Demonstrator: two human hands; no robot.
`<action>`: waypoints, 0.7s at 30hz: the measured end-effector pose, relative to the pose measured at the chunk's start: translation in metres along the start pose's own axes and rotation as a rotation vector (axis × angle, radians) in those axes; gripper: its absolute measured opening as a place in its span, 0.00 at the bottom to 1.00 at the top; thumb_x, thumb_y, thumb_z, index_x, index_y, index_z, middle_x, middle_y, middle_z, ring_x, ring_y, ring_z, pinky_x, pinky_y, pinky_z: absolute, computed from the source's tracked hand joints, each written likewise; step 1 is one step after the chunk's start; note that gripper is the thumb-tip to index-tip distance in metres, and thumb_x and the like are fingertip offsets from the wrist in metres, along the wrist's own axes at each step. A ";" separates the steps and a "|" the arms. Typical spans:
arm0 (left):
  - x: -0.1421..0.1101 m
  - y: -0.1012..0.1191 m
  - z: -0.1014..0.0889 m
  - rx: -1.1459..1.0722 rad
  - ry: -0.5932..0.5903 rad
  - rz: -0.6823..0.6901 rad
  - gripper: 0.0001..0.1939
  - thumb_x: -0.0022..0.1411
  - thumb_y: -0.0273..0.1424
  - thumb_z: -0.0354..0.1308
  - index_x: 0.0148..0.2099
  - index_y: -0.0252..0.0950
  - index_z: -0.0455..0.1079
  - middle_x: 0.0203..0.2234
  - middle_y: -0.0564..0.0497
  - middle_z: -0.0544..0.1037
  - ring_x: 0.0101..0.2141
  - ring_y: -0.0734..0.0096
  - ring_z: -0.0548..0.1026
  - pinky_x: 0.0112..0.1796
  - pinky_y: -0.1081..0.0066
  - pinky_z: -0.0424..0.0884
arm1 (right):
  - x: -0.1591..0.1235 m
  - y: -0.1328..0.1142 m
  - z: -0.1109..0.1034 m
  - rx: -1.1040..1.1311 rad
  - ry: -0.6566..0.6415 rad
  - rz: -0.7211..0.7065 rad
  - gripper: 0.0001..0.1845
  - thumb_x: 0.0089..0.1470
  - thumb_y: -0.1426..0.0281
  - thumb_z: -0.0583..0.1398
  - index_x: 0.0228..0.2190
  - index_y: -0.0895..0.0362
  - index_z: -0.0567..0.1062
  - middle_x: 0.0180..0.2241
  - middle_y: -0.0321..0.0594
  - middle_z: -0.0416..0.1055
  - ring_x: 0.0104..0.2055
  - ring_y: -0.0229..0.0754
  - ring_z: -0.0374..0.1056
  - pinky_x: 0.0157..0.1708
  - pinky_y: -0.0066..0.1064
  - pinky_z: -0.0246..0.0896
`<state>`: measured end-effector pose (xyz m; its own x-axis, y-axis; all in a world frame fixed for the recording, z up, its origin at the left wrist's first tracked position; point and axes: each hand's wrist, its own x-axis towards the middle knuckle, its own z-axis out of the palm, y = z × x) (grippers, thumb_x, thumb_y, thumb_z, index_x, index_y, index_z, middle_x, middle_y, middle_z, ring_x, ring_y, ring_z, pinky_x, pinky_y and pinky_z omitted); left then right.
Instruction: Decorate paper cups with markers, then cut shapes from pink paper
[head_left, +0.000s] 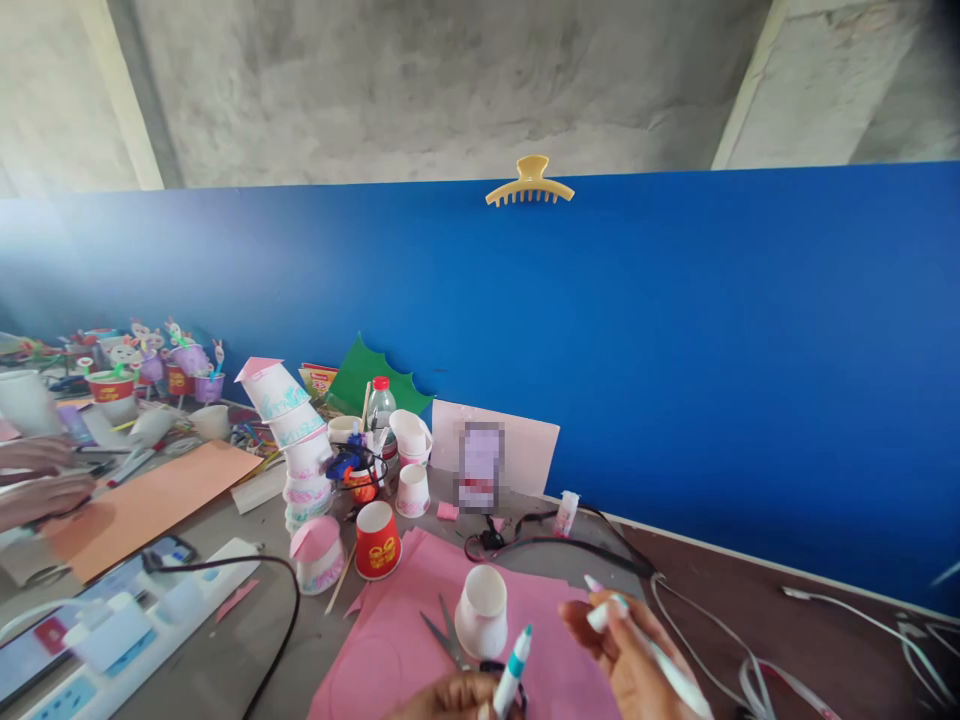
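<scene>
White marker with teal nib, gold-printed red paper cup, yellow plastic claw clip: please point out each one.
White marker with teal nib (511,678), head view: its barrel.
Gold-printed red paper cup (378,543), head view: its front wall.
Yellow plastic claw clip (531,186), head view: its arched body.

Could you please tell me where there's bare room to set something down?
Brown tabletop between the blue panel and thin white cables looks bare; so does grey tabletop between the black cord and pink paper sheets. Crowding surrounds the metal scissors, white paper cup and leaning paper-cup tower.
</scene>
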<state>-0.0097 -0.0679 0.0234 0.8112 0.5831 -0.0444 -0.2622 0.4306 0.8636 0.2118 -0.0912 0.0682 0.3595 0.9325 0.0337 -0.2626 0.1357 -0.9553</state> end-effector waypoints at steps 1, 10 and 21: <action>-0.001 0.000 0.000 -0.019 0.016 0.014 0.26 0.50 0.52 0.68 0.34 0.32 0.78 0.18 0.56 0.62 0.19 0.82 0.54 0.24 0.72 0.44 | 0.000 0.000 0.001 -0.146 -0.046 -0.025 0.22 0.47 0.47 0.66 0.30 0.54 0.79 0.28 0.42 0.80 0.33 0.49 0.78 0.39 0.37 0.73; -0.005 0.000 0.000 0.003 0.063 0.017 0.26 0.55 0.52 0.65 0.41 0.32 0.78 0.17 0.57 0.65 0.16 0.84 0.55 0.20 0.74 0.42 | 0.013 0.022 -0.015 -1.017 -0.072 -0.579 0.19 0.58 0.51 0.57 0.35 0.52 0.78 0.28 0.44 0.81 0.29 0.51 0.78 0.29 0.36 0.72; -0.004 -0.004 0.003 0.010 0.090 -0.016 0.28 0.54 0.53 0.65 0.42 0.31 0.78 0.17 0.55 0.68 0.15 0.84 0.56 0.19 0.74 0.42 | -0.011 -0.008 0.001 -0.177 -0.083 -0.048 0.34 0.59 0.44 0.54 0.46 0.60 0.78 0.23 0.39 0.74 0.33 0.47 0.75 0.41 0.37 0.72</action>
<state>-0.0105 -0.0745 0.0214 0.7649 0.6358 -0.1031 -0.2435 0.4336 0.8676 0.2089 -0.1020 0.0762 0.2912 0.9516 0.0978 -0.0825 0.1269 -0.9885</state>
